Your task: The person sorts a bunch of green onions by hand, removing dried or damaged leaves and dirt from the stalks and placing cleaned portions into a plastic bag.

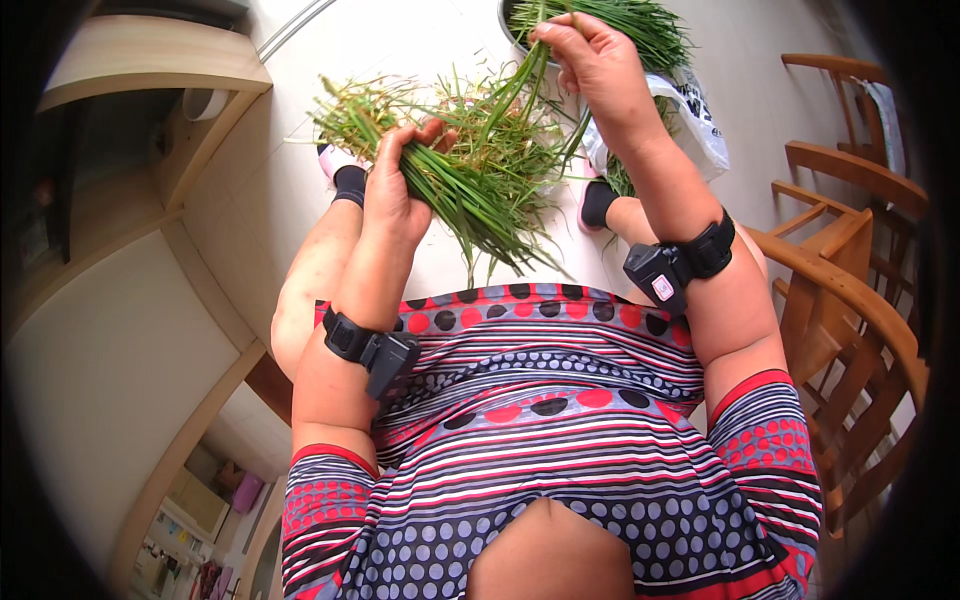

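My left hand (394, 180) is wrapped around a thick bunch of green chives (480, 199), its leaf tips pointing down to the right and its pale, ragged ends up to the left. With thumb and forefinger, my right hand (600, 71) pinches a few long chive blades (531, 79) that hang beneath it. Below both hands a loose heap of chive scraps (506, 142), partly yellowed, lies on the floor between my feet. Just beyond my right hand is a metal basin (507, 28), with neat green chives (645, 30) lying over it.
A white plastic bag (709, 142) with more greens inside stands by my right foot. Wooden chairs (832, 247) line the right side. At left is a pale wooden cabinet (217, 142) with open shelves. Light floor tiles (382, 37) show around the heap.
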`<state>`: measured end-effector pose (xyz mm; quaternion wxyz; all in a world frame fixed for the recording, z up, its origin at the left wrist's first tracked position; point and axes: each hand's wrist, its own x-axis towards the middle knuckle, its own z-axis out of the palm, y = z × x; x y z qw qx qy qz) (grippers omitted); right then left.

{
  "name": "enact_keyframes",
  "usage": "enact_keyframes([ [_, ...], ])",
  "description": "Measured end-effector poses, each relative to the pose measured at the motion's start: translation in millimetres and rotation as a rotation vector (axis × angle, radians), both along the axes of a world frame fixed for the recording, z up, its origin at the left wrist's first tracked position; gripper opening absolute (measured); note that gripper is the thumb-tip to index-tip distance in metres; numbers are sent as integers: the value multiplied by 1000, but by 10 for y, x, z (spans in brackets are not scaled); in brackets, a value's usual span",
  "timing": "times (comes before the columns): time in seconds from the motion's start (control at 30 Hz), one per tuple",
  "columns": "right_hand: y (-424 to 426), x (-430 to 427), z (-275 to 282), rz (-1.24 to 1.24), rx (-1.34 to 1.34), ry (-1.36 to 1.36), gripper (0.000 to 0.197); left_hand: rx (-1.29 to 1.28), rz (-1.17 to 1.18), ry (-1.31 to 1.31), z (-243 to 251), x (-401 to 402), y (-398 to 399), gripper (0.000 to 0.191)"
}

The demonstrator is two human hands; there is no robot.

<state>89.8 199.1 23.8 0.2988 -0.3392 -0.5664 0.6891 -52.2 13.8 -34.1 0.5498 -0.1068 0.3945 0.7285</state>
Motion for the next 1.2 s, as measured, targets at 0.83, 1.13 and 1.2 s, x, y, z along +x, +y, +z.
enact_keyframes([
  [0.83, -99, -39, -54, 64, 133, -143, 26, -211, -335, 384, 379, 188, 4, 25],
  [1.13, -278, -82, -333, 327, 218, -199, 29, -156, -289, 331, 343, 141, 5, 27],
  [1.2, -237, -77, -213, 499, 140, -478, 23, -158, -289, 333, 348, 143, 2, 26],
])
